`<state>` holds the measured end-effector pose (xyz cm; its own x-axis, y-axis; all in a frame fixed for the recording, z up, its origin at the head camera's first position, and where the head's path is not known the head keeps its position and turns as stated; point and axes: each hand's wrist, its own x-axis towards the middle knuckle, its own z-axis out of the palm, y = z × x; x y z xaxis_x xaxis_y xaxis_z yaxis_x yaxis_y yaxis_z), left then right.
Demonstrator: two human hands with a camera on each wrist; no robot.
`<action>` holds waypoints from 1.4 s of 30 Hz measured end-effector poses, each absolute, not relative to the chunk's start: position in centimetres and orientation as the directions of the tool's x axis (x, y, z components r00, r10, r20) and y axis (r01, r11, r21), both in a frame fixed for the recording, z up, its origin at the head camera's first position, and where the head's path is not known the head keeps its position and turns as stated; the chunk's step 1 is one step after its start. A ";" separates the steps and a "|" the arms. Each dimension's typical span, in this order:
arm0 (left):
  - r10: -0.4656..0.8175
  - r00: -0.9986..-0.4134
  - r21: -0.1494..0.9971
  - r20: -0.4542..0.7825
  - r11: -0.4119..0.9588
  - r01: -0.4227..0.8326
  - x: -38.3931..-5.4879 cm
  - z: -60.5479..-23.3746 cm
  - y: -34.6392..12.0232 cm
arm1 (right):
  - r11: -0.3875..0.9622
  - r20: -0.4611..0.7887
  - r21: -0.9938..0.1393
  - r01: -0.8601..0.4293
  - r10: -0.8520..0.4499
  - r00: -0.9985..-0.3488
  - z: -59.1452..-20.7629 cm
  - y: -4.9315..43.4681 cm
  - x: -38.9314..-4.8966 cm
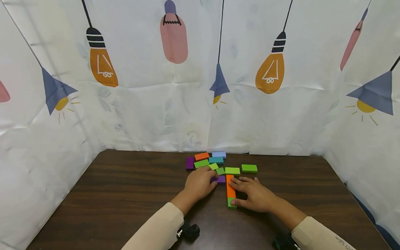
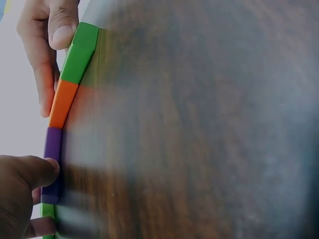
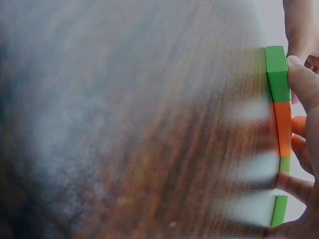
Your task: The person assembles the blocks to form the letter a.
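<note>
Coloured flat blocks lie together near the far side of the brown table. My left hand (image 1: 198, 183) is at a purple block (image 1: 221, 179), its thumb on the near side and its curled fingers over the far side. My right hand (image 1: 257, 196) lies beside an orange block (image 1: 230, 187) and a green block (image 1: 231, 203), set end to end. Its fingers are spread; the fingertips touch the orange block and the thumb touches the green one. In the left wrist view the purple block (image 2: 53, 144) adjoins the orange block (image 2: 63, 102).
Beyond the hands, a lime block (image 1: 232, 171), a teal block (image 1: 216, 160), a light blue block (image 1: 219, 154), another orange block (image 1: 201, 156) and an upright-lying purple block (image 1: 190, 163) sit close together. A separate green block (image 1: 249, 168) lies to the right. A patterned white curtain (image 1: 187, 113) surrounds the table (image 1: 132, 189).
</note>
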<state>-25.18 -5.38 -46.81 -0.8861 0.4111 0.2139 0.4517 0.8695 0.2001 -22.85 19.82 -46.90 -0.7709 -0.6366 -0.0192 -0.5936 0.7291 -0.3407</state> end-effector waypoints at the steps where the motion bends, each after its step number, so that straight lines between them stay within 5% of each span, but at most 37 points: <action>1: 0.408 -0.888 0.202 0.211 0.871 0.448 -25.3 -46.8 -5.3 | 0.729 -0.020 -0.341 -0.593 -0.637 -0.771 -46.9 19.8 -22.8; 42: 0.357 -0.902 0.178 0.242 0.898 0.403 -26.0 -46.8 -4.4 | 0.720 -0.005 -0.356 -0.596 -0.639 -0.769 -46.8 19.8 -22.6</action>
